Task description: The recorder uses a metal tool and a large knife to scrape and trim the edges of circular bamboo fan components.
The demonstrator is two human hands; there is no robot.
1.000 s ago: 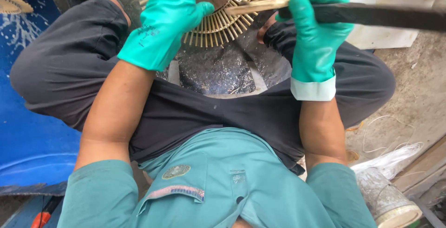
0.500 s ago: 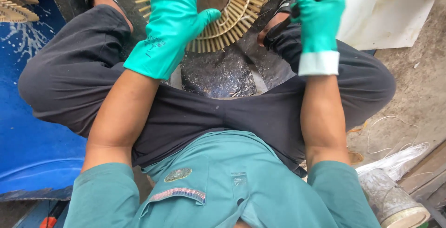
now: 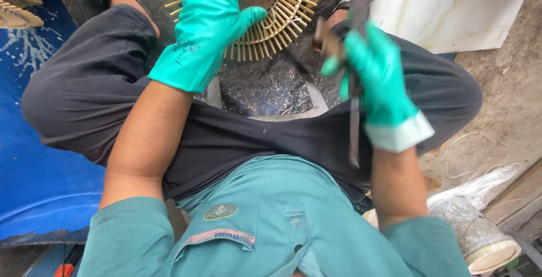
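The green-gloved left hand (image 3: 206,26) lies spread and unclenched on the round woven bamboo disc with radiating spokes (image 3: 282,20). The green-gloved right hand (image 3: 375,77) grasps a long dark blade (image 3: 354,124), pointing downward.

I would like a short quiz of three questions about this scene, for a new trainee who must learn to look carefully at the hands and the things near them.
1. True or false: both hands wear green rubber gloves.
2. Which hand rests on the round woven piece with radiating bamboo spokes? A) left hand B) right hand C) neither
3. What does the right hand grip?

Key
1. True.
2. A: the left hand lies on it, fingers spread.
3. A long dark blade-like tool, pointing back toward the person's body, with the black trousers behind it.
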